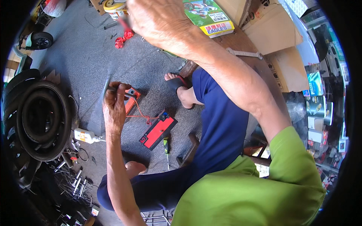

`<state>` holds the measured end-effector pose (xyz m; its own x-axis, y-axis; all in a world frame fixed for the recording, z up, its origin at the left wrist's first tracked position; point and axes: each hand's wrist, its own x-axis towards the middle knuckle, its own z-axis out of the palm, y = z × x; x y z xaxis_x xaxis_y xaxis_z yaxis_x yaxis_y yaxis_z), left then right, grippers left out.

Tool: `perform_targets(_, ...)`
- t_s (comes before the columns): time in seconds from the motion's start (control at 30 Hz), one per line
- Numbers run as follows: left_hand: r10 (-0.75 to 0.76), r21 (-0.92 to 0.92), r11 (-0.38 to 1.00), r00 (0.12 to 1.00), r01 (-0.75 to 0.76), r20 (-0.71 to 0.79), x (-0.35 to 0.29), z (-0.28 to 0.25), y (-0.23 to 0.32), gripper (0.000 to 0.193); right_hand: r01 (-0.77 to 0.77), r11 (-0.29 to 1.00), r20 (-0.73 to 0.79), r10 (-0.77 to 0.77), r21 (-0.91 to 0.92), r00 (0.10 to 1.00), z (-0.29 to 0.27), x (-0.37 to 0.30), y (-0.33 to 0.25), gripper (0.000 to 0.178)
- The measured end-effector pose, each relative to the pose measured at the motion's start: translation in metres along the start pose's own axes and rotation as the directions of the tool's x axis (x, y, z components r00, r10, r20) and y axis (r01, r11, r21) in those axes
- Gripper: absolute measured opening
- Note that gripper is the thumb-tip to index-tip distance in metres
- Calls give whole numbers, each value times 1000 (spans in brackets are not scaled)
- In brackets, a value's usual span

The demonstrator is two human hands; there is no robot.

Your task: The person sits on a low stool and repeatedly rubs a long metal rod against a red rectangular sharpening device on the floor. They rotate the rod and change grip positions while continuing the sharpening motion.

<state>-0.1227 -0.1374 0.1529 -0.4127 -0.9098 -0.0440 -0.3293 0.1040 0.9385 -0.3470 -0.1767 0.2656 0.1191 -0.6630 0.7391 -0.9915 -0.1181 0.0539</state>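
My left hand [114, 107] is closed, thumb against fingers, on a thin grey rod-like piece [106, 86] that is blurred at its upper end. Just beside that hand lies an orange-red battery [132, 100], partly hidden by the fingers. Red wires [140, 111] run from there to a second red-and-black battery [158, 130] on the floor. High up at the far side, my right hand [160, 22] is curled, with a smeared dark red thing [123, 24] at its fingers; its kind is not clear. A green-and-black screwdriver [166, 146] lies near the second battery.
Stacked tyres [44, 116] stand at left, near a white bottle [85, 136] and scattered metal parts [77, 184]. A yellow tin [115, 8] and red cloth-like scrap [123, 39] are beyond. At right are a wrench [245, 53], a green-yellow box [211, 17] and cardboard [273, 34].
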Motion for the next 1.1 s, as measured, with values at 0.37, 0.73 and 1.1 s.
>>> perform_targets(0.37,71,-180,981,997,-70,1,-8,13,3,33,-211,879,288,89,428,954,-31,-5,8,14)
perform_targets(0.73,198,130,978,916,-162,-349,-3,18,-9,16,-212,733,608,-328,646,723,-21,1,8,55)
perform_targets(1.1,-9,-106,994,954,-24,-300,0,20,1,22,-16,904,320,-135,427,938,-32,-8,-10,26)
